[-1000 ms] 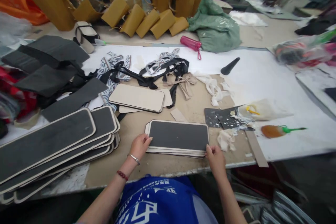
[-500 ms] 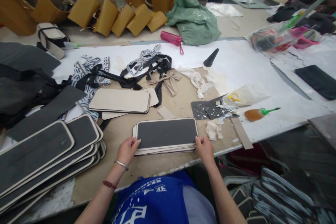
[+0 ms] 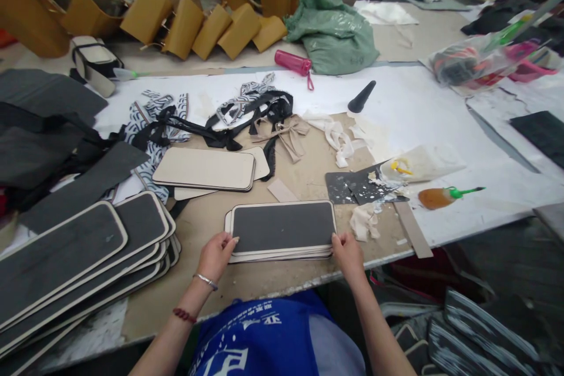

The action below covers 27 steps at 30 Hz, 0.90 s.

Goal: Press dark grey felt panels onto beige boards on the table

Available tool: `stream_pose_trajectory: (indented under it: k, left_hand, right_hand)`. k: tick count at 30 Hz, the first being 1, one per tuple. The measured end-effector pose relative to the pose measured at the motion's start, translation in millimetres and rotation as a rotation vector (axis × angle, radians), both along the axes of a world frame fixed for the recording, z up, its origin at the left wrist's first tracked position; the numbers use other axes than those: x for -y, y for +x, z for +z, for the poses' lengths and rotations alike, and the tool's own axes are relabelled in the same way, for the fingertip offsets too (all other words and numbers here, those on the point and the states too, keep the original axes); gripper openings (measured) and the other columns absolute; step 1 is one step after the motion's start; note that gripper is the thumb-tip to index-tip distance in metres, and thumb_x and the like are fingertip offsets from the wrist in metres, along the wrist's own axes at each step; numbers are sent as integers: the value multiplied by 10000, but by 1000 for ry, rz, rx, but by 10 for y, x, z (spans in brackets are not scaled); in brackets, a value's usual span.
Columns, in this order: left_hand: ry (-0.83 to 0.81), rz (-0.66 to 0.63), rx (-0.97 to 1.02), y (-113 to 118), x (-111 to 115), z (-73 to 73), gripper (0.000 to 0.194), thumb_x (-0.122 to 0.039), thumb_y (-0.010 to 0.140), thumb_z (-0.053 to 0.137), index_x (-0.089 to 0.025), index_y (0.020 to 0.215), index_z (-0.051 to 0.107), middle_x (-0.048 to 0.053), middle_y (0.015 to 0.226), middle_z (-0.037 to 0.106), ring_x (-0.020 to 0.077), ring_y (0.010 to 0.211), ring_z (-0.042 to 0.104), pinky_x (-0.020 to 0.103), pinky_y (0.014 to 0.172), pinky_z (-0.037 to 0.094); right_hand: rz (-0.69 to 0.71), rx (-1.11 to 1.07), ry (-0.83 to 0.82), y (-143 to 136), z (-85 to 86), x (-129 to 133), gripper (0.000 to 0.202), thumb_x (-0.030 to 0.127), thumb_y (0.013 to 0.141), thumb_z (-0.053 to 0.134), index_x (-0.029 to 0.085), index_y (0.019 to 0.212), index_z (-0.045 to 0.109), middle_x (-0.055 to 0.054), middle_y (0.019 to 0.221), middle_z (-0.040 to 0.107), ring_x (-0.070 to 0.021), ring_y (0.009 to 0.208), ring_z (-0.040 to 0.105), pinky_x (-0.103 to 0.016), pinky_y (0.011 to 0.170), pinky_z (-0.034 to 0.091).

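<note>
Left hand: the left hand (image 3: 215, 255) is loosely curled, fingertips pressed on the left end of the stack of panels (image 3: 282, 228), thumb at the lower edge; a pinch on the edge, not a full grasp.
Right hand: the right hand (image 3: 348, 252) is half closed, fingers pinching the stack's right lower corner.
Stack of panels: flat on the worktop (image 3: 247, 279) near its front edge, between both hands; top panel dark grey with a pale border.
Long panels: a bigger pile (image 3: 79, 252) lies well to the left.
Beige panels: a pile (image 3: 205, 169) just behind the stack.
Brush: a green-handled brush (image 3: 445, 195) lies to the right.
Writing: white characters on the blue apron (image 3: 264, 338), too blurred to read.
</note>
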State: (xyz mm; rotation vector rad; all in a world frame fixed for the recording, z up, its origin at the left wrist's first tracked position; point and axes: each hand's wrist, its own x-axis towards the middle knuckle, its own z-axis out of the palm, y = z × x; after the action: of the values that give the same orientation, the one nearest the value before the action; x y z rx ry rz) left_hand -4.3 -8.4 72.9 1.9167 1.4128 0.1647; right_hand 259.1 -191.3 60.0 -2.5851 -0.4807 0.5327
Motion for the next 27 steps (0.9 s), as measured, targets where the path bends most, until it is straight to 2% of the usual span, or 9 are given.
stream_pose_trajectory:
  k: [7,11,14,18,23,25,27]
  left_hand:
    - [-4,46,49,31,25,13,234,-366,697,459,-202,536,415,-25,528,425,145,555,427,257,570,329]
    - [14,102,55,36,54,-22,194,-286,696,508,-195,549,421,-33,550,430,135,572,440,248,581,341]
    - [28,165,61,43,91,-36,75,-242,704,530,-192,695,475,-39,591,446,137,597,461,249,600,367]
    - [62,193,68,78,151,2,206,-165,713,538,-176,915,497,4,715,502,169,720,510,292,699,417]
    - [124,178,75,58,161,22,241,-142,717,537,-183,954,509,49,859,509,184,804,518,335,794,433]
    - [130,173,73,0,123,2,225,-167,723,531,-187,947,510,39,838,508,181,788,519,336,787,439]
    - [129,178,70,-77,66,-29,222,-195,718,528,-185,939,513,25,795,505,185,792,522,333,779,440]
  right_hand:
    - [59,9,-53,20,55,6,244,458,708,378,246,587,378,-8,491,476,-211,537,477,-319,557,336]
    - [108,99,-31,110,45,38,330,557,664,398,231,694,436,-71,660,558,-258,670,528,-359,609,386]
    - [172,50,39,169,18,29,385,563,644,399,205,759,487,-112,753,597,-272,741,552,-378,670,408]
    - [175,46,58,155,35,-3,360,555,643,395,212,722,469,-93,700,581,-255,682,546,-372,656,406]
    - [200,186,-34,22,151,-49,248,471,706,346,227,725,388,-53,646,505,-242,622,515,-364,601,374]
    - [171,113,4,-33,188,-73,212,441,703,376,231,729,368,-18,599,482,-218,555,508,-348,563,366]
    - [129,-63,148,-73,191,-91,230,445,676,440,235,718,355,19,543,467,-192,488,507,-323,519,374]
